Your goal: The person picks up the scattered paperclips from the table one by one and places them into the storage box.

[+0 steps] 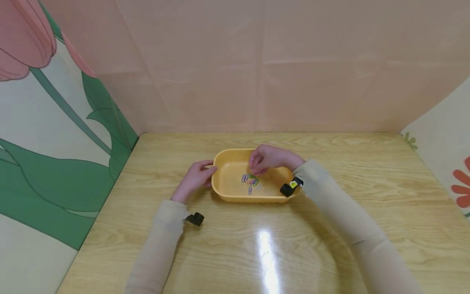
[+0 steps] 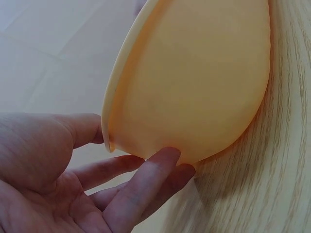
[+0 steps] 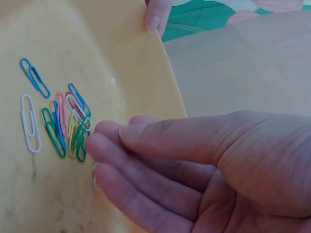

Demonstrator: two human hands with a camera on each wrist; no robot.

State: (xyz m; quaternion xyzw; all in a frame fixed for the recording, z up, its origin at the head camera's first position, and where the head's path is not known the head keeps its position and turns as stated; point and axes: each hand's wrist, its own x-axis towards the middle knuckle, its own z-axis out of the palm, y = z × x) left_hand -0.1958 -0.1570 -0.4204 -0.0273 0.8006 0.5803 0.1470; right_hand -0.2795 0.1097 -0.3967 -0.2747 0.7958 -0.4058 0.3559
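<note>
A yellow plastic tray (image 1: 235, 199) rests on the wooden table, with several coloured paper clips (image 1: 251, 179) on its floor. My left hand (image 1: 197, 176) grips the tray's left end, thumb at the rim and fingers (image 2: 146, 189) against the outer wall. Over the clips is my right hand (image 1: 265, 158), reaching in across the tray. In the right wrist view its thumb (image 3: 170, 138) meets the index finger beside the clip pile (image 3: 73, 131). Whether a clip sits between those fingertips is hidden. A white clip (image 3: 30, 124) and a blue clip (image 3: 35, 77) lie apart from the pile.
The wooden table (image 1: 235, 241) extends around the tray, with a bright light reflection in front. A pink sheet (image 1: 257, 81) hangs behind it. Flower-patterned panels (image 1: 55, 171) border the sides. Black wrist cameras (image 1: 196, 219) are strapped to both wrists.
</note>
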